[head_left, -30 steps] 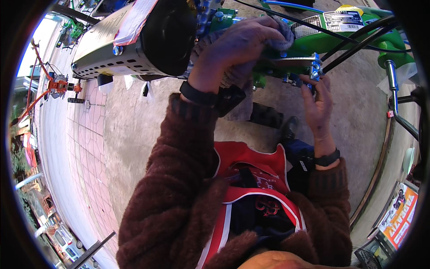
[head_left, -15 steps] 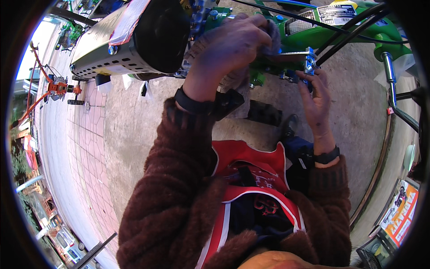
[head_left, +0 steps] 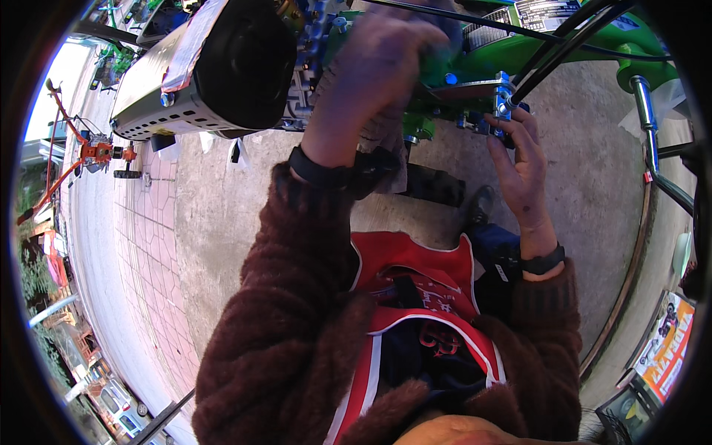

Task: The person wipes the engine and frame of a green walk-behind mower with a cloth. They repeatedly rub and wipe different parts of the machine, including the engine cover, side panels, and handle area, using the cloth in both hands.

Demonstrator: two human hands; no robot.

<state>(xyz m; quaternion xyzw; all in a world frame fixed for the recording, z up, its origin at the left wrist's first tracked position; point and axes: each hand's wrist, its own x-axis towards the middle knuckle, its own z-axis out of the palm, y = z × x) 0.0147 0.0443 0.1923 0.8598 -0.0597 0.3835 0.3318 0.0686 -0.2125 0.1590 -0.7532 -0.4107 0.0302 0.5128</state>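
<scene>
A green machine body [head_left: 549, 50] with cables and bolted fittings lies across the top. Over it is my left hand [head_left: 374, 70], smeared by motion, with its fingers bent round a grey-brown rag [head_left: 384, 127] that hangs below the palm. The fingertips are too blurred to make out. On the right, my right hand [head_left: 525, 152] has its thumb and fingers closed at the lower end of a shiny metal bracket [head_left: 502, 96], around a small dark fitting partly hidden by them.
A perforated metal cover with a black end [head_left: 256, 70] stands left of my left hand. Black cables [head_left: 552, 55] run above my right hand. A dark tyre [head_left: 436, 185] is below the machine. A chrome-and-black handlebar [head_left: 647, 122] is at right, an orange machine [head_left: 96, 152] far left.
My left hand has swept up and left along the green body with the rag. My right hand stays at the bracket; the machine sits slightly higher and further left in the picture.
</scene>
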